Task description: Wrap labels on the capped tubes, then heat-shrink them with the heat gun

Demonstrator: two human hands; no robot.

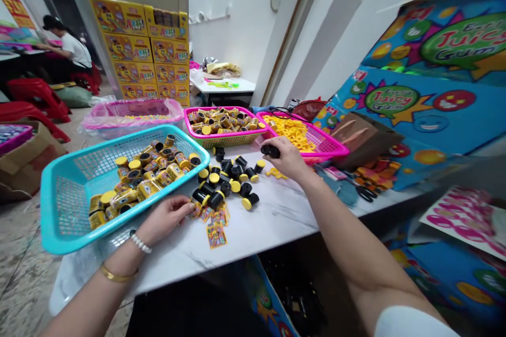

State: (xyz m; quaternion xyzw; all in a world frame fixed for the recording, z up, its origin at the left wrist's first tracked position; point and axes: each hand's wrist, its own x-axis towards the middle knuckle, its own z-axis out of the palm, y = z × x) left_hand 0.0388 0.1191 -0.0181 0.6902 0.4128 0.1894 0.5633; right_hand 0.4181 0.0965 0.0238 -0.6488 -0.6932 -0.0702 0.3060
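Observation:
My left hand (169, 215) is closed in a pinch at the left edge of a small pile of printed yellow-orange labels (218, 215), seemingly on one of them. One loose label (216, 235) lies nearer me. In my right hand (290, 158), above the table near the pink baskets, is a black plastic canister (271, 151); whether there is a second one is hard to see. Between both hands several black canisters with yellow lids (250, 200) lie in a loose heap. Left of them, a turquoise basket (59, 210) holds many labelled canisters (148, 187).
A pink basket (193, 131) of labelled canisters and another pink basket (332, 150) of yellow plastic parts (290, 131) stand behind. Scissors (366, 192) lie at the right beside blue cartons (438, 100). Yellow boxes (130, 48) are stacked behind. A person (75, 50) sits far left.

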